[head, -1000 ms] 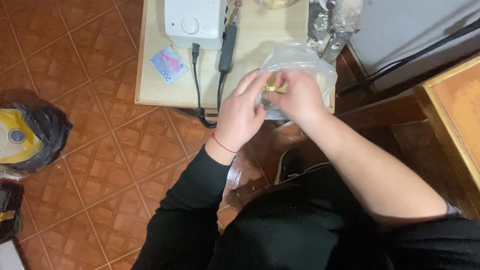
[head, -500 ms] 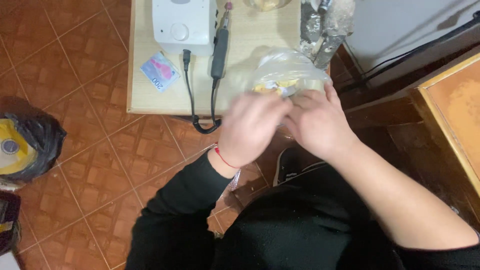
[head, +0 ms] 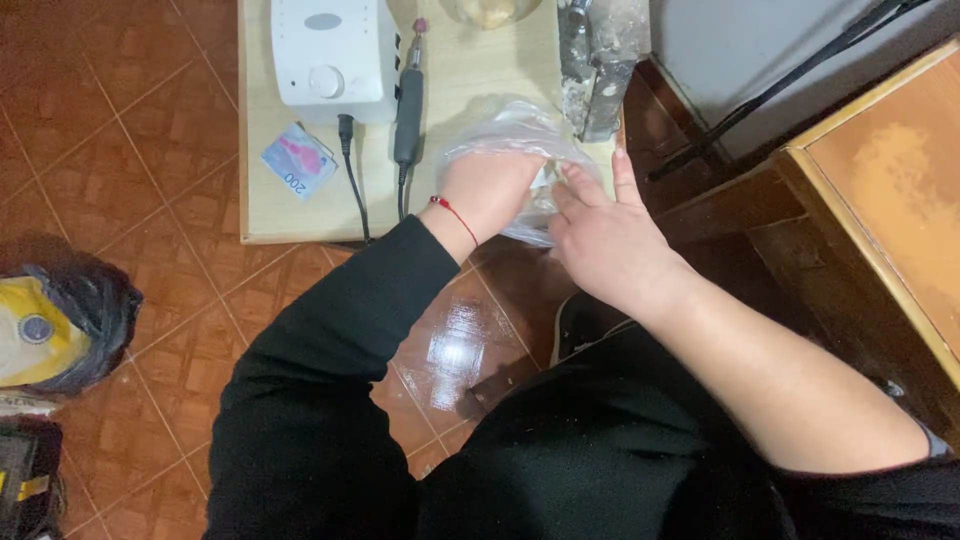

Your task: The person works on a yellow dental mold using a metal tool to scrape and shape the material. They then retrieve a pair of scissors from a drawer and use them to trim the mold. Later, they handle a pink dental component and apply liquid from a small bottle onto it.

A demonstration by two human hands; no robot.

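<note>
My only view is the head camera, looking steeply down from close above. It faces the low wooden table [head: 300,215] at the far edge, tiled floor [head: 120,200] left, my own lap nearest.

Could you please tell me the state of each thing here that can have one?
clear plastic bag: open, on the table
left hand: reaching inside the bag
right hand: fingers spread, on the bag's edge
rotary handpiece: lying flat, cabled
white control box: upright, cable plugged in

bare tabletop [head: 480,75] above the bag [head: 505,130], grey clamp [head: 600,60] perhaps crowding right
</note>
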